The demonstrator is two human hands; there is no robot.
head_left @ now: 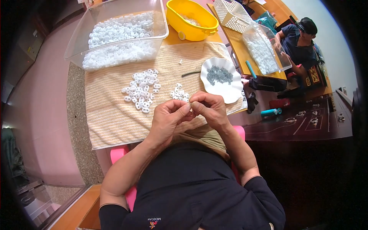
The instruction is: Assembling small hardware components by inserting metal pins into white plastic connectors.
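Your lap: you are sitting low on a pink stool (pixel 119 153), forearms coming up from the lower edge so both hands are meeting just in front of the table edge.
Left hand: your left hand (pixel 168 119) is curling nearly closed, thumb and fingertips pinching toward the other hand; it seems to be steadying a small white piece (pixel 190 109), though most of that piece is hidden.
Right hand: your right hand (pixel 209 107) is also bunching closed, fingertips pressing against the left hand's, gripping the same small piece from the other side; what else it is holding I cannot tell.
Small piece: it is sitting between your fingertips, over the near edge of the towel, close to your body where you can be looking straight down on it.
Towel: a striped beige towel (pixel 115 115) is covering the table, likely keeping small parts from rolling off.
Loose pile: white plastic clips (pixel 141 91) are lying spread on the towel, within reach of the left hand; a smaller cluster (pixel 178 93) is lying just beyond your fingers.
Plate: a white scalloped plate (pixel 234 92) is holding small grey parts (pixel 219 74), near the right hand.
Bin: a clear bin (pixel 115 34) is holding the bulk clips at the far edge.
Beyond: a yellow tub (pixel 191 19) is standing behind, and another person (pixel 299 42) is working at a neighbouring table.
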